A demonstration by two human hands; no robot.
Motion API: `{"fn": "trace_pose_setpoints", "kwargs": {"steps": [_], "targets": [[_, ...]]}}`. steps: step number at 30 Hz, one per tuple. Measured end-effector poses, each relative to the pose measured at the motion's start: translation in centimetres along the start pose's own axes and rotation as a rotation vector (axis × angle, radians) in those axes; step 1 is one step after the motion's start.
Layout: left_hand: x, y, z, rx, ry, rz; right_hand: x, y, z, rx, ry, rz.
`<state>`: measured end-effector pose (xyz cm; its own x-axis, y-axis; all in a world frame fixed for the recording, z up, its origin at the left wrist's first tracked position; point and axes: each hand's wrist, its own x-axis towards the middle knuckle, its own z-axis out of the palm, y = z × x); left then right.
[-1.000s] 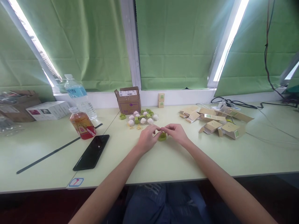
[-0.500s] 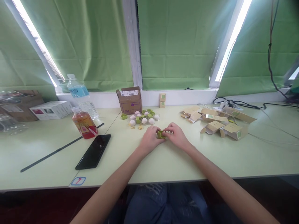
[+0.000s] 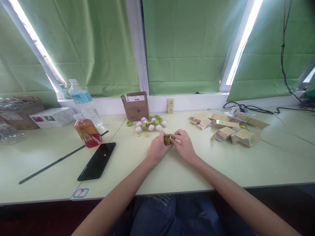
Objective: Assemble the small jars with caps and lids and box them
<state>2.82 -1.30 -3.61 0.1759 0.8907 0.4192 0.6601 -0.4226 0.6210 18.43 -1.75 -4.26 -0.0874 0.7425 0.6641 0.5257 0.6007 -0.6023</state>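
Observation:
My left hand (image 3: pixel 157 148) and my right hand (image 3: pixel 183 144) meet over the middle of the pale green table (image 3: pixel 172 170). Both pinch a small green plastic piece (image 3: pixel 168 139), lifted a little off the table and partly hidden by the fingers. Just beyond them lies a cluster of several small white balls and green pieces (image 3: pixel 150 126). A small brown cardboard box (image 3: pixel 135 106) stands open behind that cluster.
A black phone (image 3: pixel 97 160), a red drink bottle (image 3: pixel 85 130), a water bottle (image 3: pixel 82 100) and a thin black rod (image 3: pixel 56 162) lie to the left. Several folded tan cartons (image 3: pixel 231 129) are piled to the right. Cables (image 3: pixel 251 108) run along the back right.
The green piece has come up off the table into both hands, and the fingers have closed tighter around it and turned it.

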Motion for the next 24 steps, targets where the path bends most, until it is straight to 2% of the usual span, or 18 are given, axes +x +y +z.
{"fn": "trace_pose_setpoints", "kwargs": {"steps": [6,12,18,24], "targets": [[-0.4,0.5,-0.1,-0.012,0.15,0.036,-0.2,-0.5,0.2,0.008,0.118,-0.033],[-0.2,0.3,-0.3,0.167,0.353,0.227,-0.4,-1.3,0.0,-0.008,0.202,-0.132],[0.1,-0.3,-0.6,0.242,0.383,0.347,-0.5,-2.1,-0.4,-0.064,0.148,-0.087],[0.1,-0.4,-0.7,0.257,0.381,0.388,-0.5,-1.7,-0.3,-0.137,0.138,-0.175]]}}
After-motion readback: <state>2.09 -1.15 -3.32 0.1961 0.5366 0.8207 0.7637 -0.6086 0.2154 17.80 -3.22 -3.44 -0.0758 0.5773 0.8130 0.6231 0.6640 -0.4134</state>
